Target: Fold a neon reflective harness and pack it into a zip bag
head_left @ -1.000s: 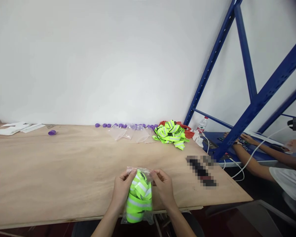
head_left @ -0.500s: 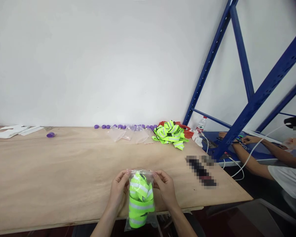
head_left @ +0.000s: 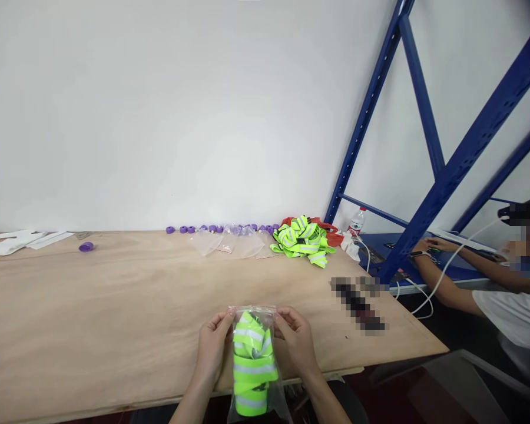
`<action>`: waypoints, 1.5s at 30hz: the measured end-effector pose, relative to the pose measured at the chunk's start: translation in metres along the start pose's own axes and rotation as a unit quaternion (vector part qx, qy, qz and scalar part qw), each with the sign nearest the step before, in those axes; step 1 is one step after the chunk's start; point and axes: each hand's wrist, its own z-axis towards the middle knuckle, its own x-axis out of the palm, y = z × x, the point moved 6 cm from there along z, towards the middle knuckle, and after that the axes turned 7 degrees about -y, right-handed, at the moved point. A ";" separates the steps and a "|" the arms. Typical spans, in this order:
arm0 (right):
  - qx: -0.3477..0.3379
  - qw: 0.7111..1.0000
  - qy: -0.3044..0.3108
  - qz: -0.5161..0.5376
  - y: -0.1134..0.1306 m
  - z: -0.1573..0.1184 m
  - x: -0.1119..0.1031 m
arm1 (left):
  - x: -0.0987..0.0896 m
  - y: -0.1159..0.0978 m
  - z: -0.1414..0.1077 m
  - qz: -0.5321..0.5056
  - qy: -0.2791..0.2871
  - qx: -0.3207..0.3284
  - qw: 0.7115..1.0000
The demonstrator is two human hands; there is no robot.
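A clear zip bag point(head_left: 255, 310) hangs upright between my hands at the table's front edge. Folded inside it lies a neon-yellow reflective strap point(head_left: 252, 368) with silver-grey stripes. My left hand point(head_left: 214, 338) pinches the bag's top left corner between thumb and fingers. At the top right corner, my right hand point(head_left: 297, 338) has the same kind of pinch. The lower end of the bag reaches below the table edge.
Along the wall lie several purple rolls point(head_left: 184, 229), clear bags point(head_left: 206, 241) and a heap of neon-yellow straps point(head_left: 302, 238) on red material. White sheets point(head_left: 20, 241) are at the left. A blue rack point(head_left: 424, 235) and a co-worker's arm point(head_left: 446, 292) stand at the right.
The bag hangs slightly lower and straighter, with both hands still pinching its top corners. The view has shifted slightly. The co-worker's hands have drawn closer together.
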 end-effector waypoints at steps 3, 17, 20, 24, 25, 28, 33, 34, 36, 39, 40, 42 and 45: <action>0.013 1.000 -0.008 0.007 -0.008 0.004 -0.003 | -0.002 0.002 -0.003 0.000 0.004 -0.013 1.000; 0.074 0.996 -0.004 0.039 -0.019 0.007 -0.002 | -0.001 -0.002 -0.009 0.018 0.009 -0.005 1.000; 0.075 0.997 -0.001 0.021 -0.012 0.005 -0.001 | 0.002 -0.005 -0.011 0.030 0.013 0.000 0.999; 0.073 0.997 0.002 0.003 -0.005 0.004 -0.001 | 0.004 -0.008 -0.012 0.035 0.017 0.000 0.999; 0.072 0.997 0.003 0.000 -0.005 0.004 -0.001 | 0.004 -0.008 -0.012 0.037 0.020 -0.001 0.999; 0.059 0.998 0.006 -0.001 -0.006 0.005 -0.002 | 0.004 -0.007 -0.011 0.040 0.032 -0.007 0.999; 0.010 1.000 -0.008 -0.011 -0.008 0.006 -0.006 | 0.009 -0.002 -0.013 0.051 0.066 -0.032 0.996; 0.005 1.000 -0.011 -0.013 -0.007 0.006 -0.006 | 0.010 -0.002 -0.013 0.053 0.070 -0.029 0.996; 0.012 1.000 -0.007 -0.013 -0.005 0.005 -0.006 | 0.012 -0.004 -0.014 0.054 0.066 -0.013 0.996; 0.040 0.999 0.019 -0.019 -0.004 0.004 -0.003 | 0.014 -0.008 -0.016 0.056 0.055 -0.001 0.997; 0.043 0.998 0.028 -0.024 -0.003 0.004 -0.003 | 0.014 -0.009 -0.017 0.058 0.051 -0.002 0.997; 0.030 0.998 0.037 -0.037 -0.002 0.004 -0.003 | 0.015 -0.010 -0.018 0.059 0.049 -0.005 0.997; -0.010 0.998 0.031 -0.060 -0.002 0.005 -0.005 | 0.018 -0.009 -0.017 0.060 0.073 -0.013 0.995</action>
